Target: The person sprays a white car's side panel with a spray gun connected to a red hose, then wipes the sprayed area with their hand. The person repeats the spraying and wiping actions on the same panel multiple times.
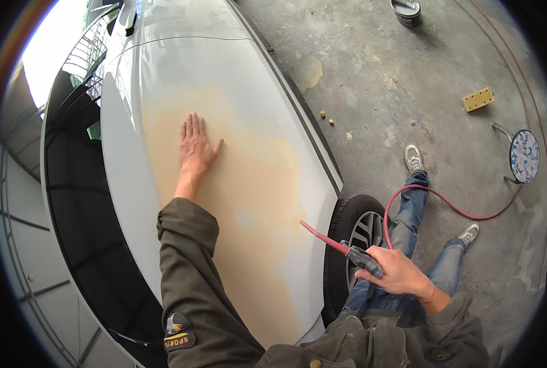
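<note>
My left hand [197, 147] lies flat on the white car's body panel [322, 257], fingers stretched forward and thumb spread to the right. Under and around it spreads a tan, sanded-looking filler patch [255, 178]. In my right hand [399, 272] is an air blow gun [364, 260] with a dark grey body and a red tube nozzle [322, 235] pointing up and left at the panel. My fingers are wrapped round its body. A red air hose [451, 205] runs from it toward the floor on the right.
The car's wheel [353, 239] is close to my legs. On the grey concrete floor [371, 92] are a round patterned stool [524, 156], a yellow block with holes [478, 99] and a dark can [406, 12]. Dark car windows [77, 178] line the left side.
</note>
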A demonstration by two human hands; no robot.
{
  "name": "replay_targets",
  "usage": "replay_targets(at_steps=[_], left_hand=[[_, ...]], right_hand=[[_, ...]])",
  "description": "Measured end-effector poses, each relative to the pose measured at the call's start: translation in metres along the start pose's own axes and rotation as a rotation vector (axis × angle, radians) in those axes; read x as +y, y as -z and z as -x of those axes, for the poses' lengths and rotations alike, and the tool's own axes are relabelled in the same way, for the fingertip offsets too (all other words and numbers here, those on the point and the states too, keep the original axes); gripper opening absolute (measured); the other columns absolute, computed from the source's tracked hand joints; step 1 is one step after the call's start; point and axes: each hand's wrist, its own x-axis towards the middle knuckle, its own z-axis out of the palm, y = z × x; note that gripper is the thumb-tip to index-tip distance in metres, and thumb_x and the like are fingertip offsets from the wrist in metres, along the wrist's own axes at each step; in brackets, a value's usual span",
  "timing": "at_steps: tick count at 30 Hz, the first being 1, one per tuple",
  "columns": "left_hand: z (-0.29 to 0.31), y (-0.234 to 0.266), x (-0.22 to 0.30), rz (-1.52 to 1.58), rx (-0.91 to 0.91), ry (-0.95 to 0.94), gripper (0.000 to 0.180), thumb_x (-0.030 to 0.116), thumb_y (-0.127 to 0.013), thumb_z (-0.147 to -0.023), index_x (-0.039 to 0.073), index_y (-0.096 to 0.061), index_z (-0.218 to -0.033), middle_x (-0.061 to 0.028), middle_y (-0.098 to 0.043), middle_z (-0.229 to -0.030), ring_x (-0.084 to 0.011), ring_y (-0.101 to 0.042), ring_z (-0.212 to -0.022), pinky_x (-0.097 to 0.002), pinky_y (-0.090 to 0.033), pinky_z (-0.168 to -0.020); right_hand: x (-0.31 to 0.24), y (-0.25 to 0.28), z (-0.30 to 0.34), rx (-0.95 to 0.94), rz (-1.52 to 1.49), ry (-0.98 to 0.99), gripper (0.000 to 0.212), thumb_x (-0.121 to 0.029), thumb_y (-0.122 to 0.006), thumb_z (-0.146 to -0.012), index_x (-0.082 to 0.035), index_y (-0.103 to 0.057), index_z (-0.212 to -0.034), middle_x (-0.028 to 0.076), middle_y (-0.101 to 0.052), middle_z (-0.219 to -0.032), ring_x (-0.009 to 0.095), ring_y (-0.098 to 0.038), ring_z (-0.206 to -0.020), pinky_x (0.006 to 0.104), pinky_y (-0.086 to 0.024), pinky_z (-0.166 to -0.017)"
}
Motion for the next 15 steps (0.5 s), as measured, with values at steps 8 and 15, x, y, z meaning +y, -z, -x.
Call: replay_targets(at_steps=[8, 15], left_hand=[[-0.017, -0.007, -0.005, -0.022, -0.032, 0.066, 0.082, 0.055, -0.043, -0.093, -0.002, -0.026, -0.148, -0.0168, -0.017, -0.159, -0.0258, -0.01, -0.149, -0.0372, -0.007, -0.121], [0.095, 0.029, 0.021, 0.078, -0.016, 0.027, 0.084, 0.053, -0.048, -0.091, -0.004, -0.026, -0.148, -0.0181, -0.017, -0.158, -0.0284, -0.009, -0.149, -0.0387, -0.007, -0.121]], right_hand=[[-0.005, -0.002, -0.019, 0.002, 0.029, -0.011, 0.046, -0.046, -0.069, -0.086, -0.002, -0.056, -0.093, 0.012, -0.054, -0.074, 0.032, -0.056, -0.065, 0.0394, -0.044, -0.06], [-0.017, 0.008, 0.049, 0.006, 0.079, 0.107, 0.045, -0.044, -0.07, -0.086, -0.002, -0.057, -0.094, 0.013, -0.056, -0.077, 0.033, -0.057, -0.068, 0.0394, -0.045, -0.061]])
